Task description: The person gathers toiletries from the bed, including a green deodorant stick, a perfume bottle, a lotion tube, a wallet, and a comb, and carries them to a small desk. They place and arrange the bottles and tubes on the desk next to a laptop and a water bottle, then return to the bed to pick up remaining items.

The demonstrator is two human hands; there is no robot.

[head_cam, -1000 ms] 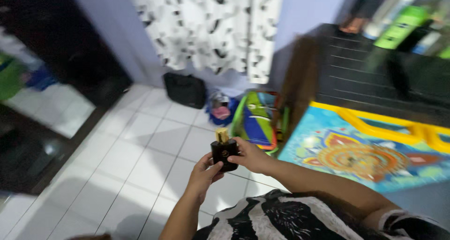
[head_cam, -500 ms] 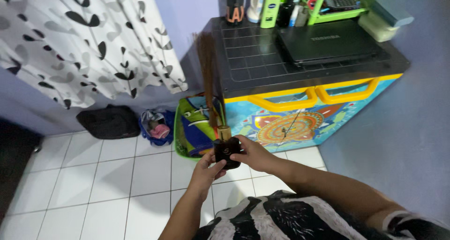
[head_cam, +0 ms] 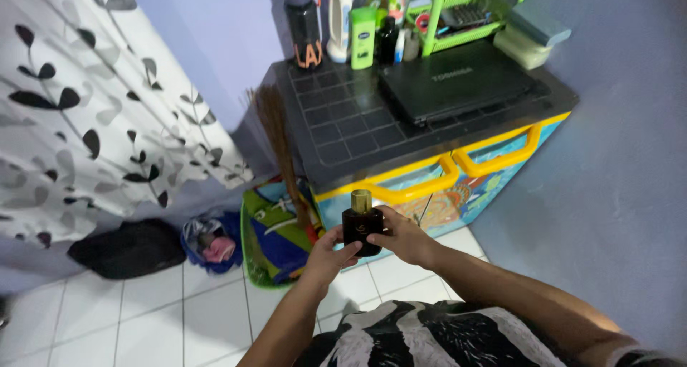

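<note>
A: Item one. Small dark glass bottle with a squared gold cap [head_cam: 361, 227], upright, held in the air in front of the person's chest, at about 6 o'clock from the colourful plastic drawer cabinet with yellow handles [head_cam: 436, 184].

B: Grip?

A: Both hands. Left hand [head_cam: 330, 254] is closed round the bottle's lower left side, thumb across the front, fingers behind and out of sight. Right hand [head_cam: 405, 237] is closed on the right side, fingertips on the upper body just under the cap. Neither hand touches the cap itself.

B: Handling notes?

A: By judgement: glass, so stiff, smooth and probably slippery; heavy for its size; would likely break on the white tiled floor [head_cam: 150, 317] below. Best held by the flat sides of the body, low down, as now. The cap is a poor hold, since it may pull off.

B: Surroundings?

A: On the cabinet's black gridded top, at 12 o'clock from the bottle: closed dark laptop [head_cam: 458, 84], tall black drinks bottle with orange lettering [head_cam: 306, 30], green lotion bottle [head_cam: 363, 29], green plastic shelf rack [head_cam: 476, 9]. A bundle-stick broom [head_cam: 280, 148] leans at the cabinet's left corner. At 9 o'clock, on the floor: green basket of bright cloth [head_cam: 275, 238], blue bag [head_cam: 211, 242], black bag [head_cam: 129, 249]. White curtain with black leaf print [head_cam: 93, 109] at 10 o'clock.
</note>
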